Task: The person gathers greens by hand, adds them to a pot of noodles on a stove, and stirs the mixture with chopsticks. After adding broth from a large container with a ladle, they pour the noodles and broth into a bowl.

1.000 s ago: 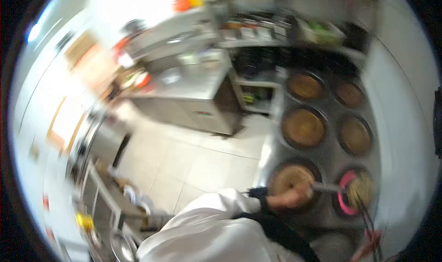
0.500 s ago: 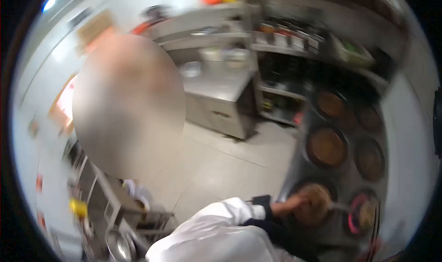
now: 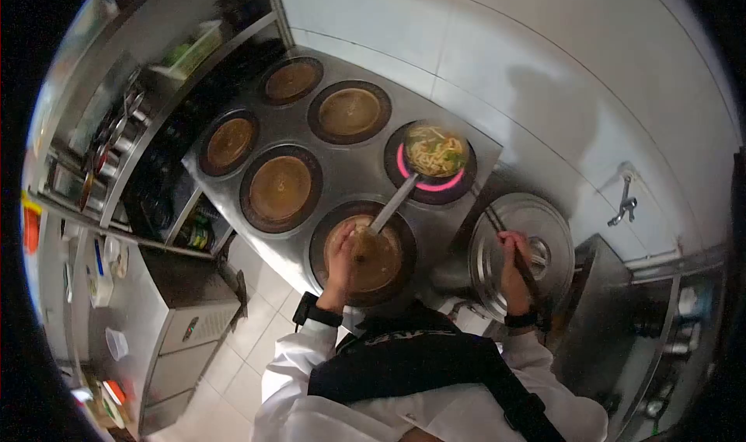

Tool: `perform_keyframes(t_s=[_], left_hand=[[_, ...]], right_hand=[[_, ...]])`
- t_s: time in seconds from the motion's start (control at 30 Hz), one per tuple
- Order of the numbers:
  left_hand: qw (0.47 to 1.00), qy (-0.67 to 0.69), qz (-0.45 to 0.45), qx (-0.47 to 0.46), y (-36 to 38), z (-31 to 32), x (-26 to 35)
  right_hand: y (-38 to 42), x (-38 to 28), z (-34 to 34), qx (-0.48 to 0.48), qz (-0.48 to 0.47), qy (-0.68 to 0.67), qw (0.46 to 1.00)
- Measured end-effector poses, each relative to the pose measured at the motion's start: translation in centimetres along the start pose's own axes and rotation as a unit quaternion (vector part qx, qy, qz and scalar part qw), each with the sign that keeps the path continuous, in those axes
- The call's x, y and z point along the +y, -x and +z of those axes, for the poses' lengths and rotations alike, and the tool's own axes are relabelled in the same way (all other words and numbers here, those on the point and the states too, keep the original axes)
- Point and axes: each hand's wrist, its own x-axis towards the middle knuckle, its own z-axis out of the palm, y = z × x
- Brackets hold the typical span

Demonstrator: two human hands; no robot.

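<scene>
A small round pan (image 3: 437,151) of noodles and green leaves sits over a glowing pink-red burner ring, with a little steam above it. Its long metal handle (image 3: 394,202) slants down to my left hand (image 3: 342,249), whose fingers are closed at the handle's near end, above the front hot plate (image 3: 379,267). Long dark chopsticks (image 3: 493,218) are gripped in my right hand (image 3: 514,257), pointing up and away beside the stove. That hand is over the lid of a large metal pot (image 3: 493,286), and the tips are apart from the noodles.
Several brown round plates, one being the left back plate (image 3: 291,80), are set in the steel stovetop (image 3: 318,178). A tap (image 3: 624,201) juts from the tiled wall at right. Shelves (image 3: 155,139) and a steel cabinet (image 3: 183,333) stand at left.
My view has swung from the room, where a blurred-out shape was in front, to the stove. The pan stays over the glowing burner, and the right hand with chopsticks now shows clearly.
</scene>
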Motion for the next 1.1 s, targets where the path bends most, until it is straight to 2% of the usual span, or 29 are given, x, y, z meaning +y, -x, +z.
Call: perform_keyframes(t_s=[0.03, 0.07, 0.13, 0.17, 0.23, 0.27, 0.33, 0.43, 0.57, 0.63, 0.67, 0.73, 0.83, 0.87, 0.93, 0.97, 1.03, 1.07, 1.1], left_hand=[[0.989, -0.106, 0.088, -0.049, -0.8, 0.5, 0.2], [0.988, -0.11, 0.087, -0.058, -1.1, 1.7, 0.9], [0.941, -0.305, 0.145, -0.033, -1.4, 4.3, 2.8], [0.939, -0.308, 0.149, -0.04, -1.1, 5.6, 4.2], [0.839, -0.53, 0.112, -0.054, -0.3, 7.5, 6.5], [0.836, -0.533, 0.114, -0.058, -0.1, 7.8, 6.5], [0.873, -0.468, 0.118, -0.067, 0.1, 8.1, 6.6], [0.882, -0.431, 0.175, -0.074, 0.1, 7.7, 5.6], [0.874, -0.45, 0.166, -0.077, -0.5, 7.0, 4.5], [0.912, -0.396, 0.038, -0.101, -0.9, 7.1, 4.0], [0.912, -0.397, 0.038, -0.101, -1.0, 6.9, 3.6], [0.907, -0.385, 0.106, -0.136, -1.0, 7.0, 3.4], [0.916, -0.356, 0.108, -0.147, -0.7, 8.0, 4.1], [0.917, -0.356, 0.109, -0.146, -1.4, 7.8, 3.1], [0.947, -0.266, -0.118, -0.133, -3.2, 7.7, 0.8], [0.948, -0.264, -0.117, -0.131, -3.9, 7.9, 0.5], [0.912, -0.206, -0.255, -0.246, -5.2, 8.5, 0.0], [0.917, -0.07, -0.323, -0.222, -2.4, 11.3, 5.6], [0.921, -0.065, -0.316, -0.219, -2.5, 12.3, 6.4]], right_hand=[[0.8, 0.9, 0.0, 0.009, 0.005, 0.001, 1.0], [1.6, 1.7, 0.2, -0.008, 0.012, -0.001, 1.0], [2.5, 2.1, 0.3, -0.007, -0.011, 0.0, 1.0], [2.9, 2.1, 0.2, 0.001, -0.01, -0.002, 1.0], [3.4, 1.6, 0.1, 0.089, -0.015, -0.034, 0.995], [3.5, 1.2, 0.0, 0.095, -0.012, -0.036, 0.995], [3.1, 0.4, -0.2, 0.106, 0.024, -0.142, 0.984], [3.5, 1.8, -0.1, 0.135, 0.046, -0.136, 0.98], [3.8, 0.5, -0.1, 0.162, 0.082, -0.197, 0.963], [3.9, 0.6, -0.2, 0.16, 0.071, -0.171, 0.97], [3.9, 0.9, -0.3, 0.16, 0.071, -0.172, 0.969], [3.9, 1.4, -0.3, 0.151, 0.075, -0.165, 0.972], [3.9, 1.6, -0.7, 0.162, 0.082, -0.186, 0.966], [4.0, 2.1, -1.0, 0.162, 0.069, -0.148, 0.973], [4.1, 2.4, -1.3, 0.18, 0.07, -0.19, 0.963], [3.8, 2.3, -1.5, 0.198, 0.073, -0.23, 0.95], [3.7, 2.4, -2.0, 0.222, 0.078, -0.273, 0.933], [4.0, 2.9, -2.5, 0.219, 0.078, -0.245, 0.941], [3.7, 3.5, -2.9, 0.216, 0.073, -0.217, 0.949]])
